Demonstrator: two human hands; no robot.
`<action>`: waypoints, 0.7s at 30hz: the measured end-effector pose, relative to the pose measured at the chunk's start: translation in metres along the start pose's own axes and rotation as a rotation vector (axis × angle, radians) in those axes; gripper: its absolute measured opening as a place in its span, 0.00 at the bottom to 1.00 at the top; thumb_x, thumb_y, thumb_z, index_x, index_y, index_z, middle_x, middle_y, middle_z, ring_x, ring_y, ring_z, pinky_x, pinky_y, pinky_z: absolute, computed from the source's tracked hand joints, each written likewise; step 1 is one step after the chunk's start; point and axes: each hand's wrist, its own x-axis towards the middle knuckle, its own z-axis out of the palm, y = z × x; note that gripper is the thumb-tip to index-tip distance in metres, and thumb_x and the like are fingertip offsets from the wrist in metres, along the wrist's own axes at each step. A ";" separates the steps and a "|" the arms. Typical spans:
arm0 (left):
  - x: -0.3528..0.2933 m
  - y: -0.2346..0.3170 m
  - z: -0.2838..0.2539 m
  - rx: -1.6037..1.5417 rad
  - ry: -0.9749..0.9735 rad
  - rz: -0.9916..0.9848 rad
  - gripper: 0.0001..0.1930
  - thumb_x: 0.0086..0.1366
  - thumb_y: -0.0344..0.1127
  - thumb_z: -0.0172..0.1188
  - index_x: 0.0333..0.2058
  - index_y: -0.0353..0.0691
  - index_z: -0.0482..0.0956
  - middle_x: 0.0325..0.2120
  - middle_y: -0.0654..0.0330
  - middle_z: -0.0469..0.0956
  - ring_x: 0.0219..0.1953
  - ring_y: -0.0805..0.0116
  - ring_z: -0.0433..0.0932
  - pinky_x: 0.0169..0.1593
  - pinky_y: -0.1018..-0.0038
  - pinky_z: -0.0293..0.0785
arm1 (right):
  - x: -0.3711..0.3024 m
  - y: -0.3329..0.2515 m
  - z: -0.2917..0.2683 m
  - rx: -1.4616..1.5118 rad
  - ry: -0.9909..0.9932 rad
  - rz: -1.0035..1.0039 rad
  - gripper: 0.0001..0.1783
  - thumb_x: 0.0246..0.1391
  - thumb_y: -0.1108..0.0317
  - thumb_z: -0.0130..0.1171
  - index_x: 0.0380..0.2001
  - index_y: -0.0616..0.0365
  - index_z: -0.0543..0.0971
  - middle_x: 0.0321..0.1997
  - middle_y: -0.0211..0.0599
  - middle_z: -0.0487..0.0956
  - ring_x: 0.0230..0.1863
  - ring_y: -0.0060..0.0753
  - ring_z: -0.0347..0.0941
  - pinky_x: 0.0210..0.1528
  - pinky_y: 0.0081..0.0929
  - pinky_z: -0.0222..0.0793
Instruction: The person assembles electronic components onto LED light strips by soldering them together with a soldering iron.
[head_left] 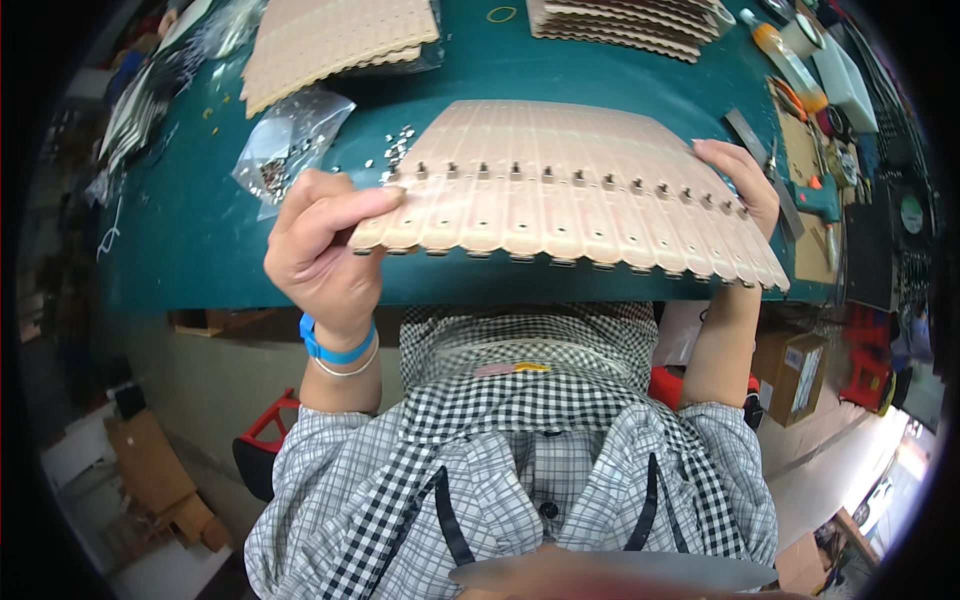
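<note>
Between my hands a tan slatted panel (570, 215) with a scalloped near edge is held tilted above the table. A row of small metal clips (548, 175) runs across it, with small holes nearer the scalloped edge. My left hand (325, 240) is closed on the panel's left end, thumb on top. My right hand (747, 185) grips the right end; part of its fingers is hidden behind the panel. Beyond my left hand lie a clear plastic bag (295, 135) holding small metal parts and a scatter of loose metal pieces (402, 140).
On the green tabletop (180, 240), stacks of similar panels stand at the far left (340, 40) and far right (630, 22). A yellow rubber band (501, 14) lies between them. At right are an orange bottle (790, 65), a metal ruler (742, 132) and a teal tool (818, 200).
</note>
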 end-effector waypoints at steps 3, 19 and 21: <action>-0.001 -0.004 -0.002 -0.001 0.005 0.020 0.13 0.44 0.28 0.74 0.32 0.35 0.85 0.21 0.65 0.70 0.25 0.75 0.66 0.28 0.79 0.59 | 0.001 0.002 0.001 -0.009 -0.041 -0.027 0.17 0.44 0.71 0.64 0.40 0.65 0.82 0.41 0.45 0.81 0.42 0.36 0.78 0.47 0.25 0.72; -0.013 -0.035 0.001 -0.008 0.058 -0.097 0.13 0.47 0.18 0.70 0.34 0.34 0.84 0.27 0.57 0.80 0.28 0.73 0.77 0.30 0.82 0.72 | 0.002 0.010 0.003 -0.079 0.009 -0.192 0.23 0.48 0.58 0.59 0.39 0.70 0.81 0.40 0.50 0.81 0.43 0.42 0.78 0.48 0.30 0.72; -0.016 -0.040 0.008 -0.089 0.110 -0.139 0.13 0.50 0.18 0.68 0.36 0.33 0.85 0.30 0.56 0.81 0.31 0.72 0.78 0.36 0.80 0.75 | 0.001 0.010 0.004 -0.107 0.095 -0.159 0.12 0.52 0.70 0.59 0.37 0.69 0.81 0.37 0.46 0.82 0.41 0.39 0.78 0.46 0.29 0.72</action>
